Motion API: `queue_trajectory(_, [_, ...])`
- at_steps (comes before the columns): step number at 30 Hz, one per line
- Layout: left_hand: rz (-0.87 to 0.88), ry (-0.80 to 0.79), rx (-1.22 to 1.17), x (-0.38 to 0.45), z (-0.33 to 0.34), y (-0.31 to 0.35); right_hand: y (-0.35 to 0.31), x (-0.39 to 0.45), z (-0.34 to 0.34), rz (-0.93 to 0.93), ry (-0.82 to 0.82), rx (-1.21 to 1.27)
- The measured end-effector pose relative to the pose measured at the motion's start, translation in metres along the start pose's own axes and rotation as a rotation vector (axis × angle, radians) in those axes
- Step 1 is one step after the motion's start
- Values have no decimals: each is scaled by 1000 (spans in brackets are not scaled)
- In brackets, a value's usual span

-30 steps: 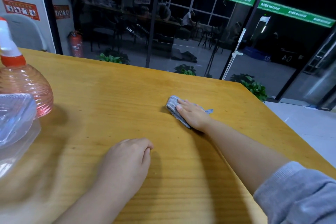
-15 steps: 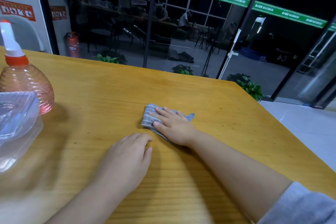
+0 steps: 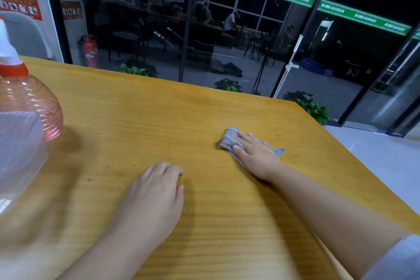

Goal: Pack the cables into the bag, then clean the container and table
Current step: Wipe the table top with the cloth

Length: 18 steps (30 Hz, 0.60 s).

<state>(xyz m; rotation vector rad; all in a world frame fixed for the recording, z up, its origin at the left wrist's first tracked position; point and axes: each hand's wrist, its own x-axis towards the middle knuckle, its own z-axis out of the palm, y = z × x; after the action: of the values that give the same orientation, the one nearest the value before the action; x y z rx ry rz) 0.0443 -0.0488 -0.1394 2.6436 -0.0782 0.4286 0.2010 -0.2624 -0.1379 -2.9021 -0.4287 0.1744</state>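
I am seeing only part of the clear plastic container [image 3: 19,157]: it is running off the left edge, its thin walls blurring into glare, so I cannot tell what it is holding. Just behind it, the pink ribbed plastic spray bottle [image 3: 29,102] with an orange collar and white nozzle is also getting cut off at the left and partly covered by the container. Most of the grey ribbed cleaning cloth [image 3: 229,140] is hiding under my right hand [image 3: 256,157]; 1 folded end is showing past the fingertips and a thin bluish corner is poking out on the far side. That hand is lying flat, fingers straight and close together, pressing the cloth onto the smooth yellow wood-grain surface [image 3: 141,116] right of centre. My left hand [image 3: 154,200] is resting nearer to me, palm down, fingers loosely curled at the tips and its grip holding nothing. A grey sleeve [image 3: 395,261] is barely entering at the bottom right corner. No cables or bag are appearing anywhere in my view.
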Motion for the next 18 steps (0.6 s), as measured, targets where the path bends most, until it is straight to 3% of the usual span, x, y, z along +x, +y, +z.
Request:
queue_trajectory(5, [-28,-7,8,2,0,-2,45,25,-7,284,101,-3])
queue_trajectory(13, [-44,-14,-16,3,-2,-2,58,77,-10,626,132,16])
queue_trajectory(18, [-74,32,-53,5,-1,-4,53,106,-18,638,110,-2])
